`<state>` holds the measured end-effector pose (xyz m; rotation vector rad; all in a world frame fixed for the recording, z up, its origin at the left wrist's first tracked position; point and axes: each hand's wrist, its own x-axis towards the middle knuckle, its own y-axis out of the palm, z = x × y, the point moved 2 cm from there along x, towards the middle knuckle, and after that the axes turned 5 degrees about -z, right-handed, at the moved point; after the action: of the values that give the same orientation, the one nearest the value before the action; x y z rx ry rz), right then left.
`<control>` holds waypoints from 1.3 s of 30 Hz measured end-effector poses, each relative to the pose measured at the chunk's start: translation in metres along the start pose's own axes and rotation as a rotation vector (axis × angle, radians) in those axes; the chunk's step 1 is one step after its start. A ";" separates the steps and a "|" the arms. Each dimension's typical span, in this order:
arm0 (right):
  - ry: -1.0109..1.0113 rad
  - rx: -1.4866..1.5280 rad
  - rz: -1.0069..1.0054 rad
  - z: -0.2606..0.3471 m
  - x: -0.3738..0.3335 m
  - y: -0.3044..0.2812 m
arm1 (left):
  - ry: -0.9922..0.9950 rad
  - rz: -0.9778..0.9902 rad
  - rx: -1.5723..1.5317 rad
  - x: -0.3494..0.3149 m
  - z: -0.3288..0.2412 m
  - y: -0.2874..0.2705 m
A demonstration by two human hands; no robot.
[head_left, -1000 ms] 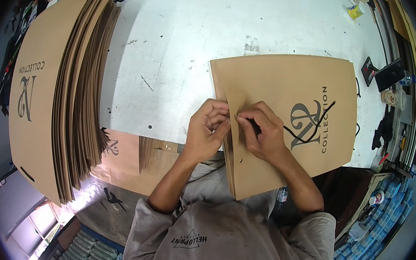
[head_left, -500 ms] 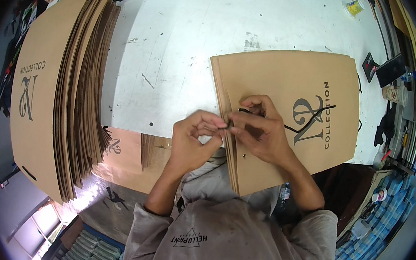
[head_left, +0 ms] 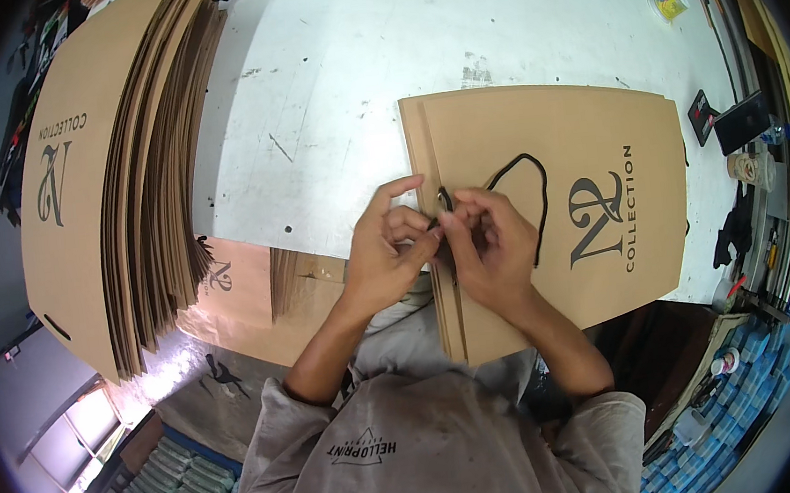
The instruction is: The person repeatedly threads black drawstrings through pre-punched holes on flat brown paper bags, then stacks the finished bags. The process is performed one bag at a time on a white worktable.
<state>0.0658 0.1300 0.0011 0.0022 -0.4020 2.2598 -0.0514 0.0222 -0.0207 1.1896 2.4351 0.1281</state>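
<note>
A brown paper bag with dark print lies flat before me, its folded top edge on the left. At that edge my left hand pinches the end of a black cord, thumb against fingers, with the index finger stretched out. My right hand is closed on the same cord beside it, thumb and fingertips meeting close to the left ones. From the right hand the cord bows out in a loop over the bag's face. The fingers partly hide the cord at the bag's edge.
A thick stack of similar brown bags stands on the left of the white table. More brown bags lie lower at the near left. A phone on a stand, a yellow-labelled cup and tools line the right edge.
Both hands have shifted slightly, the left to the right and upward. The cord, earlier stretched across the print, now bows up in a loop nearer the right hand. The bag has moved slightly.
</note>
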 end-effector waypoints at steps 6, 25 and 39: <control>-0.073 -0.229 0.209 0.005 0.012 0.004 | 0.406 -0.132 0.421 0.001 -0.007 -0.005; -0.075 -0.133 0.184 -0.014 0.010 0.001 | 0.193 -0.014 -0.031 -0.004 -0.006 -0.009; 0.133 -0.660 0.049 -0.003 -0.026 -0.089 | 0.097 -0.149 0.545 -0.037 -0.002 -0.011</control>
<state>0.1493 0.1660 0.0199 -0.4971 -1.0602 2.0600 -0.0404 -0.0126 -0.0093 1.2218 2.7268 -0.5675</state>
